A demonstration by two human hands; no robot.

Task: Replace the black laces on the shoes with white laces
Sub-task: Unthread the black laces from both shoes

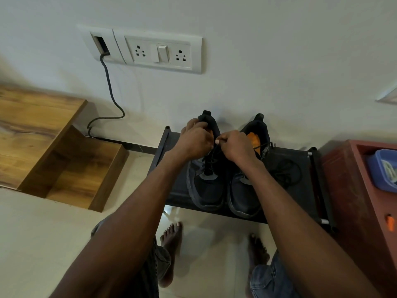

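While the left hand (196, 138) grips the left shoe's (206, 168) collar on the rack (300, 168), the right hand (235, 146) seems to pinch its black lace (211, 157); a sharp tug could drag the shoe off.

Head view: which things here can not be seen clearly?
- Left black shoe: the left hand covers its opening.
- Black lace: its end is hidden inside the right hand.
- Blue plastic tub: cut off by the right edge.
- White laces: none in view.
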